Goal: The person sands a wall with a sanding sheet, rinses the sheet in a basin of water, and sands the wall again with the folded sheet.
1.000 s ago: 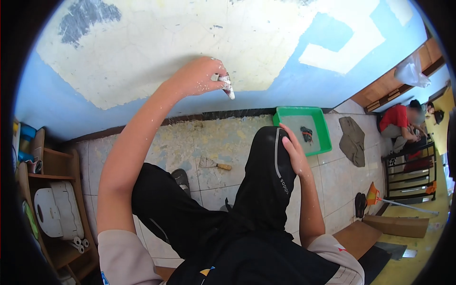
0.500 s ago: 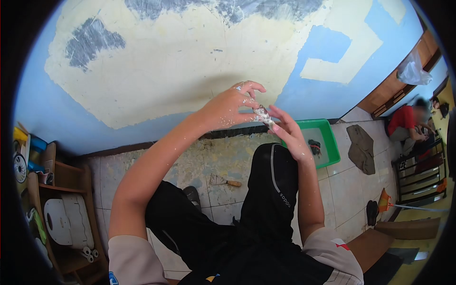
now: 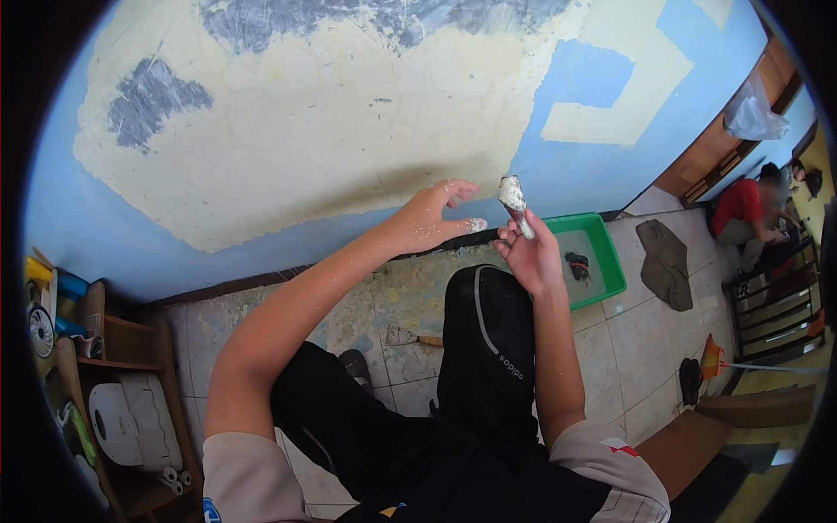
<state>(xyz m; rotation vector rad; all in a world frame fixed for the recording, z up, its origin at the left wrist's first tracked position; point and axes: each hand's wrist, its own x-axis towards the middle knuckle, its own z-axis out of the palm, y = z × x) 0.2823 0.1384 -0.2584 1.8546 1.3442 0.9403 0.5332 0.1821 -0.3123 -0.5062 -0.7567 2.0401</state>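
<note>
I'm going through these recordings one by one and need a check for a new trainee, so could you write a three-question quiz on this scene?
1. Which hand holds the white-smeared object?
2. True or false: the scraper lies on the floor.
3. How is the left hand?
a) gripping the green tub
b) open, holding nothing
c) resting on a knee

Key: 1. The right hand; 2. True; 3. b
</note>
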